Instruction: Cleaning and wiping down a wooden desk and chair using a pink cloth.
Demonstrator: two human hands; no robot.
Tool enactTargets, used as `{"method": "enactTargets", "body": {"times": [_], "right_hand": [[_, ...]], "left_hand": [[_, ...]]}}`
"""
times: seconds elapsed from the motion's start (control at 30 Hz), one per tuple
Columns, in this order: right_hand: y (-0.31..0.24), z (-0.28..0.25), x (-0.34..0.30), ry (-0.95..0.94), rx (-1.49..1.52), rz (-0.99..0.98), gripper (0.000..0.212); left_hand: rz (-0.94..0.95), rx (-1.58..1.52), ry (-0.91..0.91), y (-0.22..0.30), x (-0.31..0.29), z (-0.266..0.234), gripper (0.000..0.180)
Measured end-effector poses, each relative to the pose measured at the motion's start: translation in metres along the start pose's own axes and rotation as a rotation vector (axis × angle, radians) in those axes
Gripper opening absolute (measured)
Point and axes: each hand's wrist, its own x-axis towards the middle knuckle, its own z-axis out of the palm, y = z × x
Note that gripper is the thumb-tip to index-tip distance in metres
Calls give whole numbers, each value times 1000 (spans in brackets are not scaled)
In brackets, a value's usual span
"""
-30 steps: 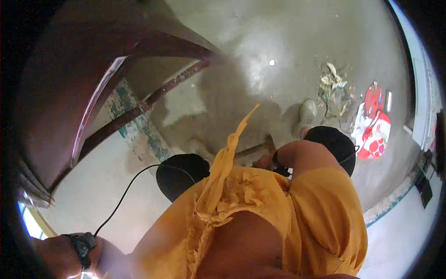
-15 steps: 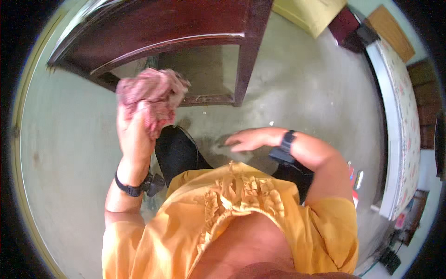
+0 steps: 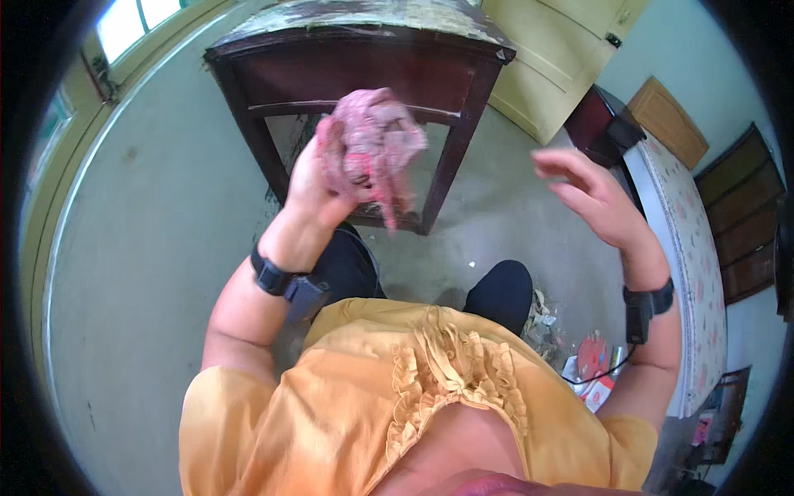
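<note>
Pink, crumpled cloth (image 3: 374,136) is gathered in the person's left hand (image 3: 310,188), whose fingers are closed around its lower part, while one narrow end hangs down on the right side. This cloth is raised before the front of a dark reddish-brown wooden table (image 3: 356,70), and from this view I cannot tell whether the two are touching. The table stands at the far side, and its top (image 3: 364,15) is worn, with pale patches. The right hand (image 3: 591,198) is lifted in the air at the right, well apart from the cloth; its fingers are loosely bent and the thumb stands away from them, so the grasp is wide. Each wrist carries a black strap (image 3: 271,271) with a small device, and from the right one a thin black cable (image 3: 602,378) runs down. Far to the right of the table is a cream-yellow door (image 3: 552,58), and nearer, along the right, lies a mattress with a flowered cover (image 3: 686,223). On the floor, beside the person's right knee (image 3: 500,293), there is scattered litter (image 3: 542,326).
</note>
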Motion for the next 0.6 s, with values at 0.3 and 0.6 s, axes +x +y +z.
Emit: {"method": "enactTargets", "body": {"times": [0.3,0.6], "right_hand": [[-8,127,104,376,180,-438,54],[36,122,142,391,244,-342,33]], "left_hand": [[-25,-39,-157,-22,-12,21,47],[98,11,-76,3,15,-13,44]]}}
